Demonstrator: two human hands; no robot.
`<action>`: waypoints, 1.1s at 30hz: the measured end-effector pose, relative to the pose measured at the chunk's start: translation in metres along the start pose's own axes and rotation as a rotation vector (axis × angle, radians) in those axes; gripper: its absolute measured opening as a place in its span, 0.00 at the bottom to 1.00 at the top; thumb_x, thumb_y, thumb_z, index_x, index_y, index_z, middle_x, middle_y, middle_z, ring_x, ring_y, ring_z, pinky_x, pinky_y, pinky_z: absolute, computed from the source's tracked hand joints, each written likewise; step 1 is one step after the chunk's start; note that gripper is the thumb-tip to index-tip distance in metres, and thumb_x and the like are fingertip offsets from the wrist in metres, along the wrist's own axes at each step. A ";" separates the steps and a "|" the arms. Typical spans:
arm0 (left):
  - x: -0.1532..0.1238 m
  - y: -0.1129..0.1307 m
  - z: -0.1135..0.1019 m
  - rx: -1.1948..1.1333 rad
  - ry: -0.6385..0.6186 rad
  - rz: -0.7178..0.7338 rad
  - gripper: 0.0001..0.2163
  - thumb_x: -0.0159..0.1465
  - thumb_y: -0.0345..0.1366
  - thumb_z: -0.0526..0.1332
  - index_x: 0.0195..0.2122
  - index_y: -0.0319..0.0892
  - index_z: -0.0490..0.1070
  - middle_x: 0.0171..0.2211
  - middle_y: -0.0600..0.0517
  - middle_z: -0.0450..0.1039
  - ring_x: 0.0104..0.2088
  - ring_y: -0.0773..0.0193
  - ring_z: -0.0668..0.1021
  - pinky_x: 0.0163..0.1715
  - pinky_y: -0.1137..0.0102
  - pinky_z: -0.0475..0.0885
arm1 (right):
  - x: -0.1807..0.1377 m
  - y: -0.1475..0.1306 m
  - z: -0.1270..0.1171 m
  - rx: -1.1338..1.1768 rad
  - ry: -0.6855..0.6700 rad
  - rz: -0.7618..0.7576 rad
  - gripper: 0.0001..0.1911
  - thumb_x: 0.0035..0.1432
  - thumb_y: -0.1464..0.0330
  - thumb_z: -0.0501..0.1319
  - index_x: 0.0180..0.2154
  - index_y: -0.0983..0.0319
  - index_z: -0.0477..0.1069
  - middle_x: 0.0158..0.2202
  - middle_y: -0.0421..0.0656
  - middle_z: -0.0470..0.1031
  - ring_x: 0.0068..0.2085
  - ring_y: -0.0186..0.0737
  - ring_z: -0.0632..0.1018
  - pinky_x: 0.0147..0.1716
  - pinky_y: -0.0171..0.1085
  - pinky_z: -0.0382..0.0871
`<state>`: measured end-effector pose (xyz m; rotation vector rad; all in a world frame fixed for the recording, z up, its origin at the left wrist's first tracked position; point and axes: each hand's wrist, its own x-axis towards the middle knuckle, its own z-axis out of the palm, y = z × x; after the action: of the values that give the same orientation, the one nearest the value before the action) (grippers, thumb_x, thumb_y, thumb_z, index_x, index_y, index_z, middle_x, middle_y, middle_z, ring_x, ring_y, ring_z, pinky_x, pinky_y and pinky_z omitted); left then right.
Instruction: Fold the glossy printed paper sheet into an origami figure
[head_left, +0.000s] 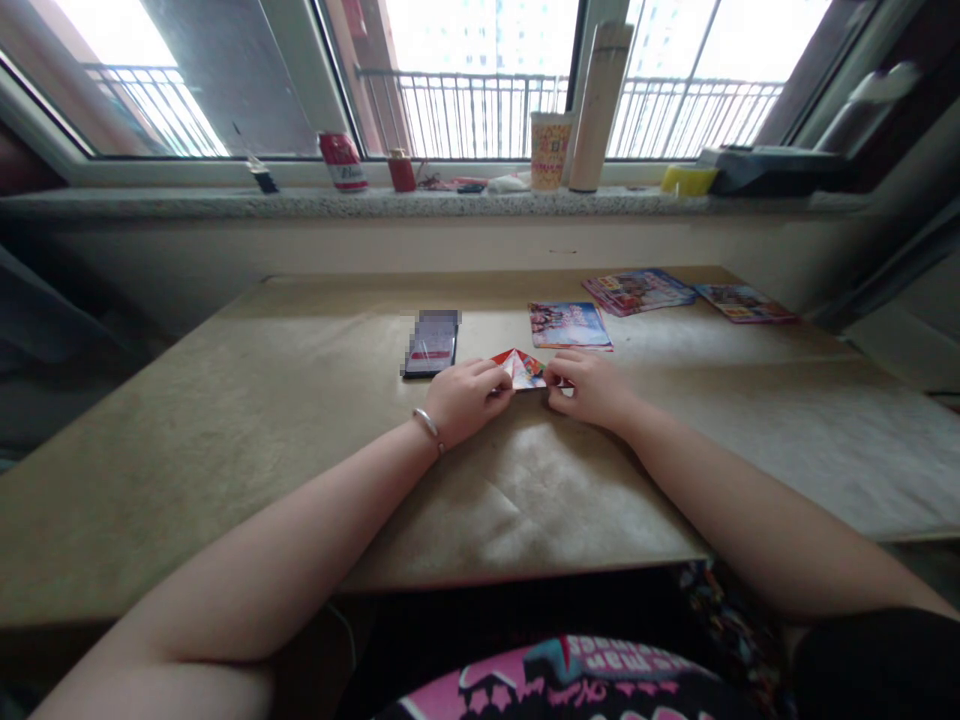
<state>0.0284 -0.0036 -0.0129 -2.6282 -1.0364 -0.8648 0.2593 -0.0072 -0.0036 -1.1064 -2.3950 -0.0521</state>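
Observation:
A small folded sheet of colourful paper [526, 372], red and white with a pointed top, lies on the table between my hands. My left hand [471, 396] has its fingers closed on the paper's left end. On the opposite end, my right hand [589, 388] pinches the paper with thumb and fingers. Both ends of the paper are partly hidden under my fingers. A silver bracelet [425, 421] circles my left wrist. Just beyond my left hand lies a phone [433, 343] with its screen lit. Past my right hand is a stack of printed sheets [571, 326].
Farther back on the table [225, 430] are a fanned pile of printed sheets [641, 290] and another pile [745, 302]. The windowsill [450, 204] holds a red can [343, 162], a patterned cup [550, 150], a tall flask [598, 110] and a yellow item [688, 180].

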 end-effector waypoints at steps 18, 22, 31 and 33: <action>-0.002 -0.007 0.000 -0.044 0.060 -0.083 0.06 0.62 0.35 0.59 0.30 0.42 0.73 0.31 0.51 0.75 0.31 0.66 0.75 0.32 0.73 0.68 | -0.011 0.045 -0.015 0.049 0.011 0.000 0.05 0.47 0.75 0.58 0.28 0.59 0.67 0.30 0.41 0.71 0.33 0.38 0.71 0.34 0.35 0.63; -0.001 -0.009 0.000 -0.058 0.070 -0.084 0.05 0.62 0.34 0.59 0.31 0.42 0.73 0.31 0.51 0.75 0.31 0.66 0.74 0.32 0.73 0.68 | -0.012 0.045 -0.015 0.122 0.066 0.040 0.04 0.49 0.75 0.58 0.28 0.60 0.66 0.29 0.40 0.69 0.31 0.37 0.71 0.34 0.35 0.64; 0.002 -0.006 0.004 -0.082 0.035 0.084 0.06 0.64 0.34 0.56 0.33 0.41 0.72 0.33 0.50 0.74 0.32 0.66 0.74 0.34 0.73 0.69 | 0.000 0.001 0.002 0.011 0.046 -0.119 0.03 0.57 0.67 0.59 0.33 0.59 0.70 0.35 0.44 0.74 0.40 0.43 0.72 0.41 0.40 0.64; 0.002 -0.005 0.005 -0.096 0.026 0.115 0.06 0.64 0.33 0.56 0.33 0.41 0.71 0.33 0.50 0.74 0.33 0.66 0.75 0.35 0.73 0.69 | 0.002 -0.005 0.006 -0.010 0.034 -0.127 0.03 0.57 0.69 0.58 0.33 0.59 0.71 0.35 0.44 0.74 0.39 0.42 0.71 0.40 0.39 0.63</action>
<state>0.0287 0.0027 -0.0160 -2.7162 -0.8483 -0.9416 0.2521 -0.0074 -0.0069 -0.9485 -2.4339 -0.1252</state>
